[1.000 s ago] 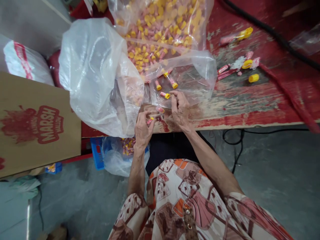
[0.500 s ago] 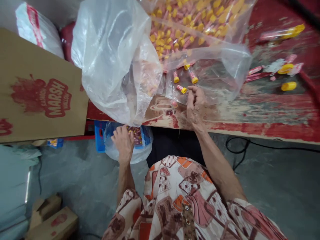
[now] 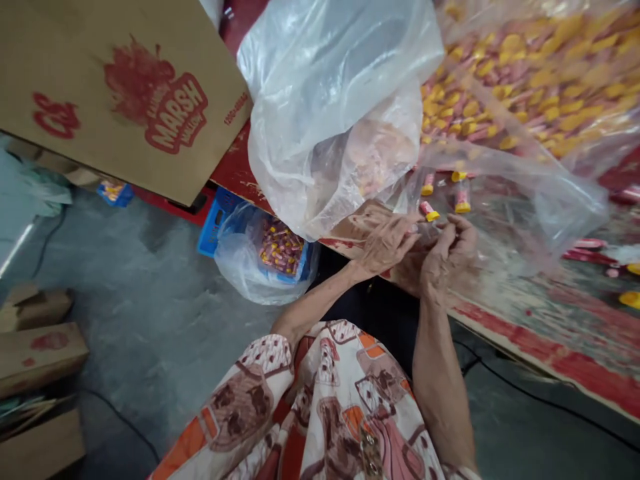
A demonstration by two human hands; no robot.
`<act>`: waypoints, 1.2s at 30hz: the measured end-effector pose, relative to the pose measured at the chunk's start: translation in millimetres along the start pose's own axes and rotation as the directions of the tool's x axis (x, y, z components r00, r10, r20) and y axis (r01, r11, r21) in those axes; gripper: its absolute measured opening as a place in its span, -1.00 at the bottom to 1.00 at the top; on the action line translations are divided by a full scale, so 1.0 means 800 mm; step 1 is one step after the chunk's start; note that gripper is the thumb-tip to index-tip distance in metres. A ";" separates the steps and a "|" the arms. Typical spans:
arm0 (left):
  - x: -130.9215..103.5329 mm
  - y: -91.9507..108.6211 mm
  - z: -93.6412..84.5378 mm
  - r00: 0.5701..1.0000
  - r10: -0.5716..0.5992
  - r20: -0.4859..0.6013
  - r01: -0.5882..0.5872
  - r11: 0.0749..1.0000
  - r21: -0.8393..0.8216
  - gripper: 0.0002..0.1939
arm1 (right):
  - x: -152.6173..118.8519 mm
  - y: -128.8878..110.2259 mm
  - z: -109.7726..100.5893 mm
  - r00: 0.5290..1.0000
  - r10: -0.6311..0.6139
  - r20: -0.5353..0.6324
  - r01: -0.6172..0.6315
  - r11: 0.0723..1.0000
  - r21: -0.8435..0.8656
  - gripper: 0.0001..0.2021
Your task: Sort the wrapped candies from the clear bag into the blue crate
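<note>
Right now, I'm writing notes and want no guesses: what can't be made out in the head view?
All in the head view:
Left hand: whether its fingers hold anything; the hand itself and blur hide this.
Right hand: what, if anything, its fingers pinch; they are curled and blurred.
Pile of yellow-capped tubes: their number; blurred, cut off by the top edge.
Large printed box: its contents; hidden by its walls.

Loose cream top (image 3: 335, 407) (patterned brown and orange), wide sleeves (image 3: 243, 400).

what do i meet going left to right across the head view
cardboard cartons on the floor, small blue container, blue basket, left hand, right hand, yellow piece at the right edge
</note>
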State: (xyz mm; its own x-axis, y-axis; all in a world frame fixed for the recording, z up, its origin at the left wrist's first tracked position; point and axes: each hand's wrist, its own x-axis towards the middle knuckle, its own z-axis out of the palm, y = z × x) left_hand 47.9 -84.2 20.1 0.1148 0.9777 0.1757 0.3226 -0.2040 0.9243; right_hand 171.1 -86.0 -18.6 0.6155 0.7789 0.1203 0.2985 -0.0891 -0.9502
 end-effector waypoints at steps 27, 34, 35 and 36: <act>-0.005 -0.042 -0.029 0.998 0.062 0.024 -0.065 0.979 0.194 -0.89 | -0.003 0.008 -0.006 0.981 -0.085 0.174 0.082 0.996 0.025 -0.67; -0.007 -0.024 -0.021 0.975 0.182 0.125 -0.219 0.872 0.438 -0.91 | -0.002 0.018 -0.006 0.981 -0.071 0.178 0.076 0.997 -0.020 -0.61; -0.009 -0.022 -0.022 0.971 0.217 0.097 -0.237 0.862 0.447 -0.85 | -0.002 0.020 -0.005 0.980 -0.074 0.183 0.080 0.996 -0.030 -0.60; -0.010 -0.021 -0.023 0.966 0.250 0.070 -0.254 0.851 0.460 -0.79 | -0.002 0.022 -0.005 0.978 -0.082 0.193 0.091 0.995 -0.039 -0.59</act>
State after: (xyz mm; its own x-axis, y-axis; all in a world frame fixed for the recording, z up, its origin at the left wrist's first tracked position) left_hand 24.3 -87.7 9.8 0.2578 0.8895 0.3772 0.6772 -0.4448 0.5861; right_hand 178.4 -91.6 -34.2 0.4365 0.8887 0.1400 0.3818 -0.0420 -0.9233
